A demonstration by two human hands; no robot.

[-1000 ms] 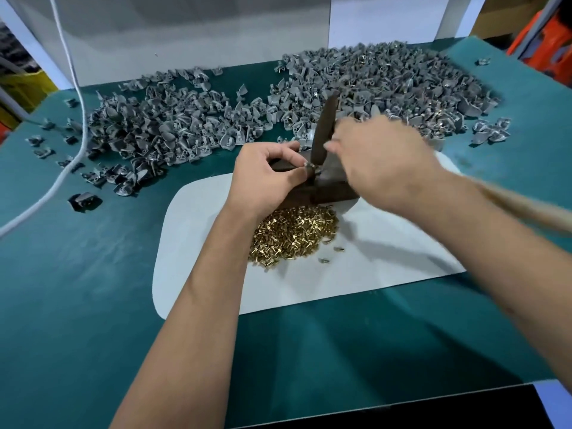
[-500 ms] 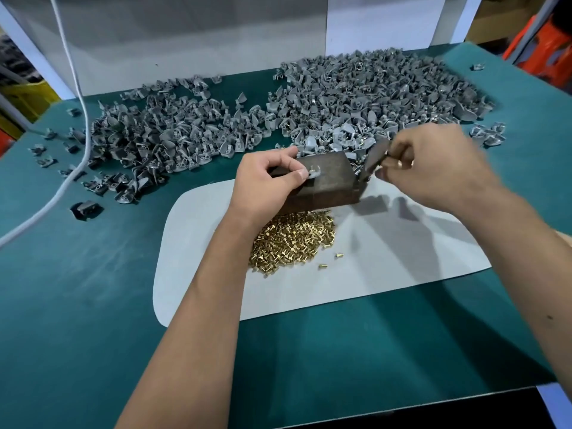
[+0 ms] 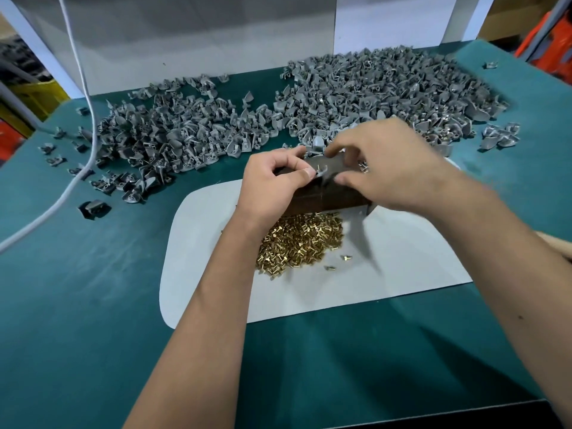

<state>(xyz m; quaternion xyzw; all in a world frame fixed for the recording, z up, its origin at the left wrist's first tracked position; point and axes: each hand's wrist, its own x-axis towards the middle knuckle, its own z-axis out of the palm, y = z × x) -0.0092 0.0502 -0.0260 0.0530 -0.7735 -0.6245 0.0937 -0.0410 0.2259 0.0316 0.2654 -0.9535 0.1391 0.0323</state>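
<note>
The left hand (image 3: 272,184) pinches the small grey part (image 3: 321,174) on top of the dark block (image 3: 328,199), just beyond the brass rivets (image 3: 303,243), so the part is best held square and steady while the right hand (image 3: 393,168), curled over the block with its grip unclear, works beside it.

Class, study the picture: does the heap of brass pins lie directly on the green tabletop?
No: the pins lie on the white sheet, just in front of the dark block.

The green bench (image 3: 93,305) carries a white mat (image 3: 402,274); behind the mat lie two heaps of grey plastic parts (image 3: 387,88); left of the mat runs a white cable (image 3: 31,223).
</note>
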